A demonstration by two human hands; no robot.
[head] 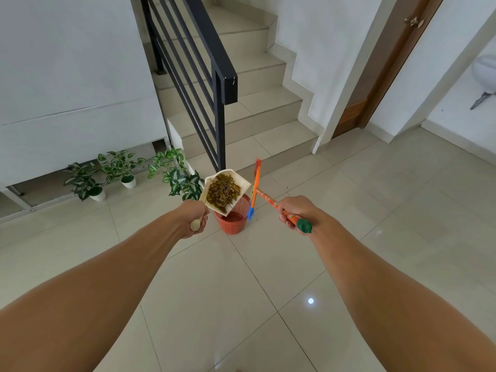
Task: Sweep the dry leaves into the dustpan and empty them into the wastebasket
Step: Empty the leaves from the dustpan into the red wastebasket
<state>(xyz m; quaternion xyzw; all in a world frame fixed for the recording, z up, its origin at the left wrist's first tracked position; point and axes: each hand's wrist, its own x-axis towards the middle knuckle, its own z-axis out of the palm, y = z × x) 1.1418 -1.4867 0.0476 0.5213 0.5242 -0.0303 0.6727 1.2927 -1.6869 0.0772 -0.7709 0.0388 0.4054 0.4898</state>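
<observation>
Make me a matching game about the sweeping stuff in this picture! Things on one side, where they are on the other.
Things:
1. dustpan
2. wastebasket
3. broom
4. potted plants

Places:
A. standing by the white wall
B. held in the right hand
C. held in the left hand, full of dry leaves
D. red, below the dustpan

Pairs: 1-C, 2-D, 3-B, 4-A.

Readable text: we find none anywhere in view.
Broom handle [269, 198]: we see pale printed marks along the orange wrap, too small and blurred for us to read.
Dustpan [243, 183]: we make out no lettering on the cream plastic.
Wastebasket [232, 226]: we make out no label on the red mesh.
</observation>
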